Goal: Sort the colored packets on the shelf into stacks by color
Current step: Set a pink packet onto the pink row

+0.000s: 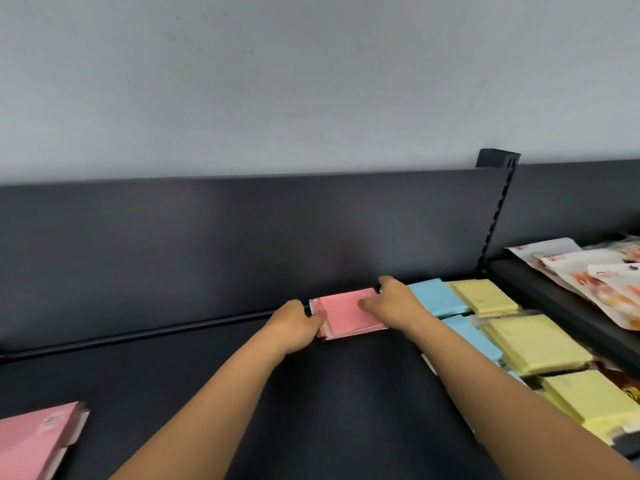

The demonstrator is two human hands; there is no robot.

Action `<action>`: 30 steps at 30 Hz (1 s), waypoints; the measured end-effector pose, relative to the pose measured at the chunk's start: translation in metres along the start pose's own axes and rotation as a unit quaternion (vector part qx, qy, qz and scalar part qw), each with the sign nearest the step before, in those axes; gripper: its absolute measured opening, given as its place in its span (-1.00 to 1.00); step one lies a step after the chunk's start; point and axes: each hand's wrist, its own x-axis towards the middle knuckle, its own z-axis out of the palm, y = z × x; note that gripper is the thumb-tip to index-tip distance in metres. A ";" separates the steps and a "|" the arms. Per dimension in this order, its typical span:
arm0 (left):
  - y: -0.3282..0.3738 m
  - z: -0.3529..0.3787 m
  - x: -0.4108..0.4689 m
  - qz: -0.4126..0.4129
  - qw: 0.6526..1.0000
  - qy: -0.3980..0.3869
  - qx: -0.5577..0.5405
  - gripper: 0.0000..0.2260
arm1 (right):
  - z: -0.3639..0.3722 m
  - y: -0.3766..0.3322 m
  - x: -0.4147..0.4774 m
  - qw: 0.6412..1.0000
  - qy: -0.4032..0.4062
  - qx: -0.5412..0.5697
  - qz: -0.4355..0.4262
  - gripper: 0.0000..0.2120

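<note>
black shelf, pink, blue, yellow packets

One view only for us: head-worn wide-angle camera, so no second view to overlap. We looked forward and down over dark shelf, facing its back panel and pale wall above. We sat within arm's reach: both forearms entered from bottom edge, left hand and right hand meeting at pink stack near frame centre. Shelf lines rose toward right.
</note>
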 end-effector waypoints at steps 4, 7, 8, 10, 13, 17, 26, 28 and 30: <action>0.013 0.018 0.014 -0.023 0.999 0.039 -0.013 -0.66 | -0.001 -0.003 0.016 0.997 -0.066 -0.042 0.001 -0.83; 0.019 0.023 0.021 -0.046 0.996 0.066 -0.027 -0.62 | 0.002 -0.004 0.024 0.996 -0.071 -0.049 0.002 -0.93; 0.019 0.023 0.024 -0.055 0.995 0.071 -0.052 -0.59 | 0.003 -0.004 0.027 0.997 -0.072 -0.042 0.002 -0.91; 0.020 0.023 0.027 -0.067 0.988 0.082 -0.115 -0.51 | 0.004 -0.003 0.029 0.997 -0.072 -0.021 0.008 -0.81; 0.019 0.023 0.028 -0.082 0.973 0.079 -0.199 -0.43 | 0.009 0.001 0.031 0.997 -0.075 0.009 0.007 -0.76; 0.014 0.019 0.025 -0.099 0.945 0.035 -0.309 -0.56 | 0.015 0.007 0.031 0.993 -0.087 0.079 0.017 -0.69; -0.023 -0.004 0.000 -0.018 0.941 0.043 -0.335 -0.49 | 0.030 -0.003 0.005 0.948 -0.144 0.281 0.030 -0.56; -0.033 -0.013 -0.008 0.005 0.938 0.062 -0.342 -0.47 | 0.039 -0.012 -0.004 0.944 -0.146 0.295 0.002 -0.61; -0.042 -0.023 -0.016 0.026 0.937 0.101 -0.334 -0.48 | 0.048 -0.023 -0.014 0.940 -0.142 0.309 -0.033 -0.65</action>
